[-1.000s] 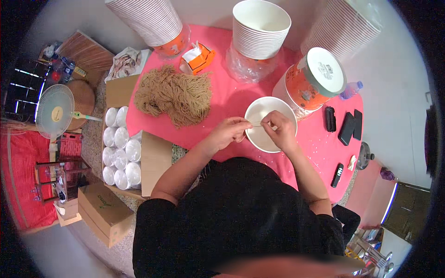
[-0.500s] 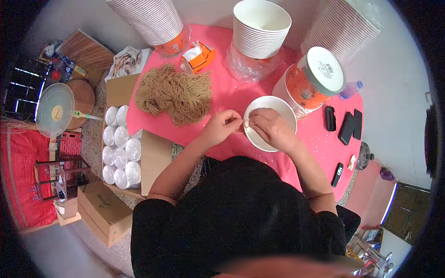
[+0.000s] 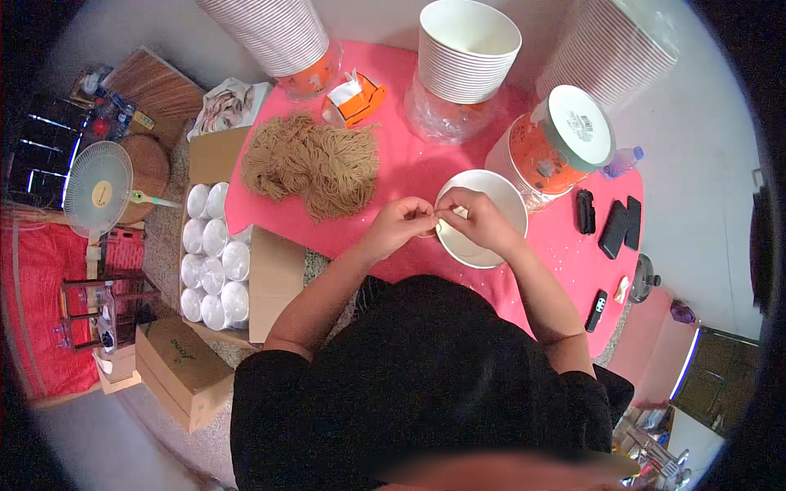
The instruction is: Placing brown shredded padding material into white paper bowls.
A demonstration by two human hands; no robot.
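Observation:
A white paper tub (image 3: 496, 245) stands on the pink-covered table in front of me, its mouth facing up. At its left rim my left hand (image 3: 401, 223) is closed in a pinch, fingertips close to those of the other hand. My right hand (image 3: 483, 222) reaches over the tub's mouth, thumb and fingers also pinched together. Something thin and pale shows by the fingertips, too small to name. To the left of my hands lies a heap of tan cord (image 3: 315, 166), loosely bundled in strands.
Behind the tub stand a nested stack of white tubs (image 3: 468, 61) and an upturned orange-and-white tub stack (image 3: 547, 155). An orange tissue pack (image 3: 357, 102) lies at the back. Dark phone-like objects (image 3: 612, 229) rest at right. An open carton (image 3: 274, 286) of wrapped white tubs sits at left.
My right hand has shifted left and slightly up, toward the tub's left rim. Both hands' fingertips are now closer together.

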